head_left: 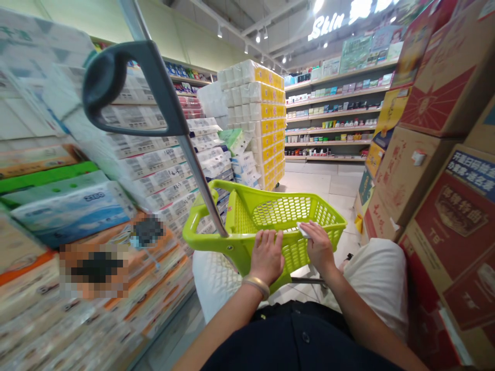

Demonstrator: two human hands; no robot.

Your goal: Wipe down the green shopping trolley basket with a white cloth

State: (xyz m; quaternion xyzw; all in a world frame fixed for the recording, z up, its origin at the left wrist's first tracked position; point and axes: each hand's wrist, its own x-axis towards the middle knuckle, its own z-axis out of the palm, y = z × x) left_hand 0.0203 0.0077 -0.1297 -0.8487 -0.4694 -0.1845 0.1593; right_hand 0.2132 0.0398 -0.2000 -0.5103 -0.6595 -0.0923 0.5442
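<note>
A lime-green shopping basket [325, 224] with slotted walls stands between my knees. My left hand [266, 257], with a bracelet at the wrist, is closed over the basket's near rim. My right hand [319, 245] presses a folded white wipe [302, 230] against the same rim, further right; whether it is cloth or paper I cannot tell. The basket's metal pole [193, 165] rises on the left and carries a dark grey looped handle [170, 98]. Inside the basket, the part behind the near wall is hidden.
Packs of tissue paper [162, 170] are piled high on the left. A yellow-and-white stack of packs [270, 129] stands ahead. Cardboard cartons [410, 175] line the right side closely. Shelves of small goods [332, 111] fill the back, beyond a tiled floor [309, 180].
</note>
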